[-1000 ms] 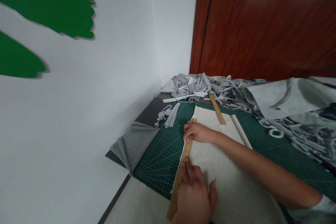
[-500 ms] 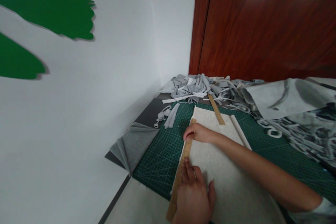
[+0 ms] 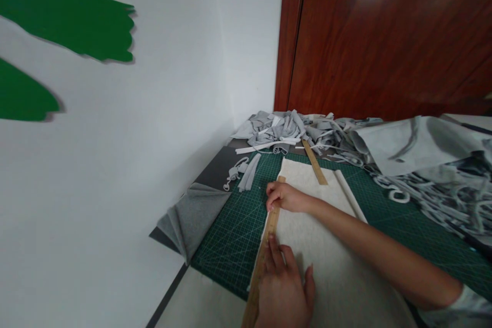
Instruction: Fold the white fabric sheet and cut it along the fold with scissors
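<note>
A wooden ruler [image 3: 273,219] lies along the left edge of a cream cloth [image 3: 319,251], which rests on a green cutting mat [image 3: 230,246]. My left hand [image 3: 283,287] lies palm down with its fingers outstretched; the fingertips press on the ruler, and the thumb is spread over the cloth. Reaching in from the right, my right hand [image 3: 287,197] is at the ruler's far part, by the cloth's edge. Its fingers are closed in a pinch there, and what they hold, if anything, is too small to make out.
A second wooden ruler [image 3: 314,162] lies on the cloth's far end. Grey scraps [image 3: 274,130] are heaped at the back, and pale strips [image 3: 453,200] pile up on the right. Folded grey felt [image 3: 198,212] sits at the mat's left edge, beside the white wall [image 3: 115,174].
My right hand has shifted slightly along the cloth's edge and its fingers have changed pose. My left hand stays pressed on the ruler. The whole view has moved a little.
</note>
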Demonstrator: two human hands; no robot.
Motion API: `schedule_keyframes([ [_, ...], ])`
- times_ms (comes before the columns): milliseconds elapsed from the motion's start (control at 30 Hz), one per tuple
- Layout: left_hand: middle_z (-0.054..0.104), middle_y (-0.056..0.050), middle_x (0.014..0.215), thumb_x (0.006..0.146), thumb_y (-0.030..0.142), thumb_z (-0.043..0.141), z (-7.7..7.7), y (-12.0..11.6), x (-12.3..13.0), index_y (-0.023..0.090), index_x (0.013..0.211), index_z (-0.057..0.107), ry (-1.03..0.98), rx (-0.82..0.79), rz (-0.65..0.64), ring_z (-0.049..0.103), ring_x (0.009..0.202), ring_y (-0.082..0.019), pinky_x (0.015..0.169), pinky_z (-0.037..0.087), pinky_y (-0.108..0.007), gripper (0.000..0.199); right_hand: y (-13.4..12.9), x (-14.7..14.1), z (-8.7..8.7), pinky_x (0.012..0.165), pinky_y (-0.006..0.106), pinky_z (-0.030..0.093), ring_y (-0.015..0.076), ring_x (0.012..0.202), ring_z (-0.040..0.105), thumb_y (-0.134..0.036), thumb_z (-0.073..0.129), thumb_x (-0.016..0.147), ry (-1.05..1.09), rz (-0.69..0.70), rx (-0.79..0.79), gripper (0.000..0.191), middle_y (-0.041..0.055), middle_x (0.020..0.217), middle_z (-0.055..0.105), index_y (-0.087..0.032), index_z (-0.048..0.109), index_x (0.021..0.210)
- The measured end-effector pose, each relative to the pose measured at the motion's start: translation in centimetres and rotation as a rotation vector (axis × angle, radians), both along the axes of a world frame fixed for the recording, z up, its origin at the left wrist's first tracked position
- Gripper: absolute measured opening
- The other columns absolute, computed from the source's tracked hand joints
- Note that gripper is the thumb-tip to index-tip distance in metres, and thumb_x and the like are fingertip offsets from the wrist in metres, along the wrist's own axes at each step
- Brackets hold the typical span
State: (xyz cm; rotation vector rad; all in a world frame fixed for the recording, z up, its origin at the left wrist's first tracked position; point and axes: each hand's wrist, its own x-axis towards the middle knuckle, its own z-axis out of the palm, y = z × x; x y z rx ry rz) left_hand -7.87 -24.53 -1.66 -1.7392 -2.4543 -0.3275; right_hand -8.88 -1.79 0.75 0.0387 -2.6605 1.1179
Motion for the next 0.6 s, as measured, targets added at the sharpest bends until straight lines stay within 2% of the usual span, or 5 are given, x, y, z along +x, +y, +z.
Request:
schedule_keyframes([
  [133, 0.053, -0.023, 0.131, 0.091, 0.045, 0.042, -0.4, 0.0, 0.0, 0.01, 0.117, 0.056, -0.002, 0.027, 0.008, 0.055, 0.116, -0.034, 0.077, 0.056, -0.037, 0.046, 1.2, -0.2, -0.3, 0.069, 0.025, 0.04, 0.0131, 0.071, 0.05, -0.017, 0.069, 0.076, 0.025, -0.047, 0.017, 0.011, 0.0006, 0.073, 0.053, -0.02, 0.077, 0.069],
  [400, 0.053, -0.024, 0.131, 0.089, 0.048, 0.045, 0.3, 0.3, 0.4, 0.008, 0.117, 0.057, -0.026, -0.026, 0.054, 0.057, 0.114, -0.035, 0.079, 0.055, -0.039, 0.05, 4.4, -0.5, -0.8, 0.067, 0.026, 0.04, 0.0138, 0.07, 0.049, -0.023, 0.07, 0.075, 0.04, -0.122, 0.007, 0.01, 0.0007, 0.071, 0.051, -0.02, 0.078, 0.069],
  [600, 0.049, -0.026, 0.134, 0.09, 0.043, 0.044, 0.3, 0.2, 0.1, 0.007, 0.122, 0.053, -0.051, -0.063, 0.002, 0.054, 0.117, -0.037, 0.078, 0.056, -0.039, 0.049, 6.9, -0.8, -0.7, 0.067, 0.027, 0.041, 0.0145, 0.068, 0.05, -0.023, 0.071, 0.071, 0.066, -0.237, -0.006, 0.009, 0.0016, 0.07, 0.054, -0.019, 0.077, 0.065],
])
